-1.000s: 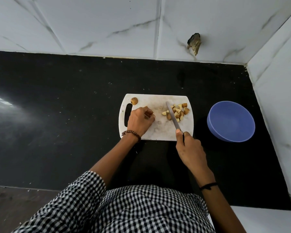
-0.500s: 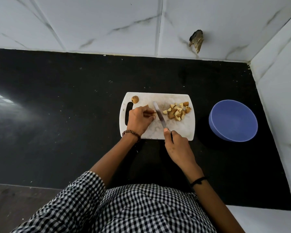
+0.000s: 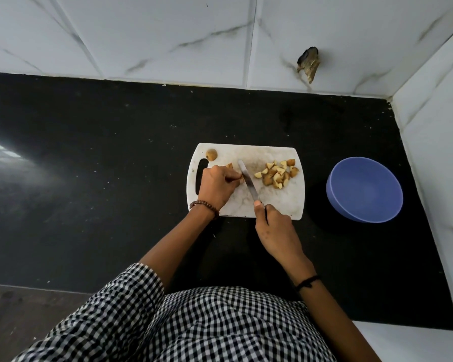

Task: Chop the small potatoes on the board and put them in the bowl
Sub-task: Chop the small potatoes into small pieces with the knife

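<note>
black counter (image 3: 89, 178) runs under white marbled tiles (image 3: 168, 35). the white board (image 3: 272, 202) lies on it in front of me, and the blue bowl (image 3: 364, 189) sits to the board's right, near but not touching.

a second ago my knife (image 3: 247, 182) had its tip in against the pile (image 3: 277, 173) of cut pieces on the right of the board. since then my right hand (image 3: 275, 229) has swung it left, and now the blade stands just beside my left fingertips, apart from the pile. the pile has stayed where it was, all of it on the board. the whole potato (image 3: 211, 154) at the far left corner by the handle slot has not moved either, nor has the bowl.

my left hand (image 3: 217, 185) sits knuckles up on the left part of the board. its fingers are curled and pinch a potato piece (image 3: 230, 165) that peeps out just beyond them. how much of it lies under the hand i cannot tell. the blade slants away from me and a little left, right against those fingertips. whether its edge is into the piece i cannot tell.

my right hand is wrapped round the knife handle at the board's near edge, with one finger stretched forward onto the base of the blade. a bead bracelet (image 3: 204, 206) circles my left wrist and a black band (image 3: 307, 282) my right. my checked shirt (image 3: 194, 322) fills the bottom of the view.
</note>
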Tool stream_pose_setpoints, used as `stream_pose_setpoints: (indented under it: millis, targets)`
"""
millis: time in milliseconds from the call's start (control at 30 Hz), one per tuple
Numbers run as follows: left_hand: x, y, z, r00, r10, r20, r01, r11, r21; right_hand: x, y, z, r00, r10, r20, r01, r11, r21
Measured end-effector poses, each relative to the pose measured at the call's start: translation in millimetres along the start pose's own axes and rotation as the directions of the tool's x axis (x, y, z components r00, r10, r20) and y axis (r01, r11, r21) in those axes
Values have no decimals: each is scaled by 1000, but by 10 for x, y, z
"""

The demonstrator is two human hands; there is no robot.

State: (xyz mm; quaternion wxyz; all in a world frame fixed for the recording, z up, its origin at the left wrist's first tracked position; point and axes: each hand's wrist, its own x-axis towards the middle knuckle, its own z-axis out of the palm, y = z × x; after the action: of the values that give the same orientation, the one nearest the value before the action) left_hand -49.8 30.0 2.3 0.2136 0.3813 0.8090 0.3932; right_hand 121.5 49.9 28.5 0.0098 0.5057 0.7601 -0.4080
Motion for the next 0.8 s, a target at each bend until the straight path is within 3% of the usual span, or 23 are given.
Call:
stream_pose_setpoints:
  millis: [267, 533, 800]
  targets:
    - [-12, -22, 22, 996, 95, 0, -95, 994, 48, -10, -51, 36, 999, -40, -16, 36, 976, -217]
    - [-39, -13, 17, 992, 121, -22, -120, 992, 26, 165, -133, 66, 998, -2, 58, 11, 986, -164]
    - [-75, -29, 35, 997, -40, -73, 33, 996, -85, -45, 34, 45, 995, 30, 95, -14, 987, -161]
